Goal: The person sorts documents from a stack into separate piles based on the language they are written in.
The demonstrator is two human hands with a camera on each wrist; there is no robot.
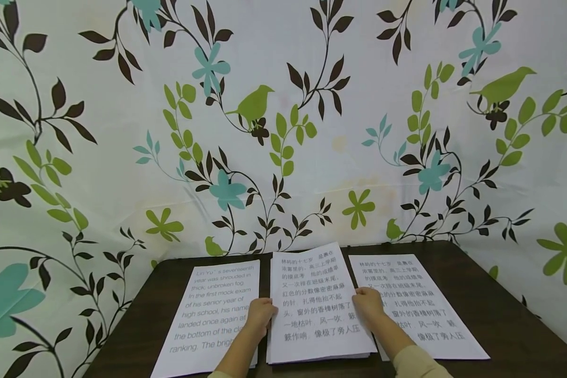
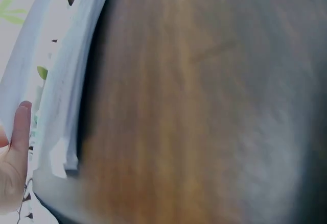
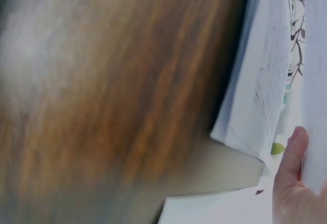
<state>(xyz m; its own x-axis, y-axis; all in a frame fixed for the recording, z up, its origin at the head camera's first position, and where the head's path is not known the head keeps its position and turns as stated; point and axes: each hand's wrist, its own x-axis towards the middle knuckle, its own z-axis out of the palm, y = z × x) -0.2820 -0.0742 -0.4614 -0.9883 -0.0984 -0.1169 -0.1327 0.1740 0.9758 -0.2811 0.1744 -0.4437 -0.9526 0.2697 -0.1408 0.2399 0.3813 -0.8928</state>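
Both hands hold a sheaf of white paper printed with Chinese characters, in the middle of the head view. My left hand grips its left edge, and my right hand pinches the right edge. In the left wrist view, the left hand has its thumb along the held paper, with a pile of paper beside it. The right wrist view has the right hand with its thumb at the held paper, apart from a paper pile.
To the left lies a stack printed with large English text. Another stack with Chinese text lies on the right, partly behind the right hand. All are on a dark wooden table. A cloth patterned with leaves and birds hangs behind it.
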